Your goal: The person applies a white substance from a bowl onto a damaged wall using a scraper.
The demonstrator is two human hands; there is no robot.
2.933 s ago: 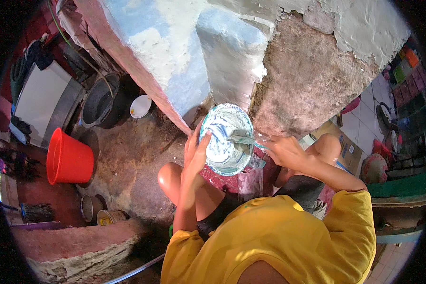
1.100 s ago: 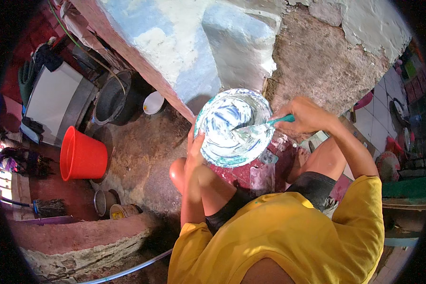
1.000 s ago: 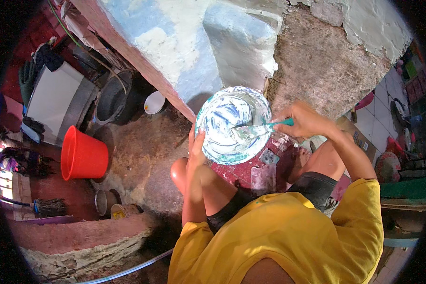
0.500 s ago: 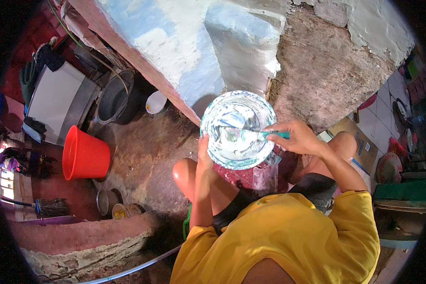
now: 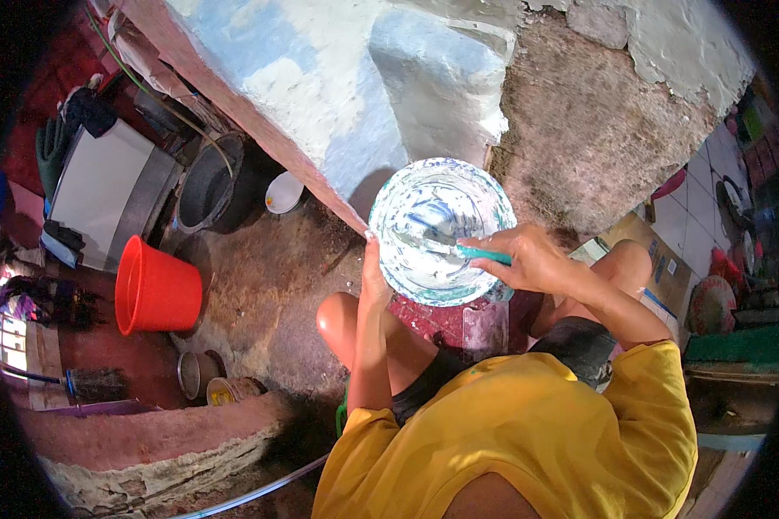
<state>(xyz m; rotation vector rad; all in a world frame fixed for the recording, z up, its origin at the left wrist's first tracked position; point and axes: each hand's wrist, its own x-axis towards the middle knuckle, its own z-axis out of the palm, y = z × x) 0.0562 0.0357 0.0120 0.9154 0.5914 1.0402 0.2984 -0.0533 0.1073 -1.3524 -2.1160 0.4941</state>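
Note:
A round white tub (image 5: 495, 195), its inside smeared with white and blue-green paste, is held in front of me. My left hand (image 5: 373, 275) is closed on its left rim, fingers partly hidden behind the wall of the tub. My right hand (image 5: 531, 256) grips the green handle of a putty knife (image 5: 486, 254). The knife's blade reaches into the tub and is coated with the paste, so its edge is hard to make out. Directly beyond the tub stands a wall (image 5: 337, 95) covered in patchy white and light blue.
A bare, rough wall patch (image 5: 597, 130) with flaking edges lies to the right. At left stand a red bucket (image 5: 160, 285), a black tub (image 5: 206, 186) and a small white bowl (image 5: 284, 192). A low pink ledge (image 5: 156, 437) curves at the lower left. My bent knees flank the tub.
My right hand has shifted slightly left, carrying the putty knife, whose blade now tilts differently inside the tub. The tub has moved slightly right and away; my left hand stays at its rim.

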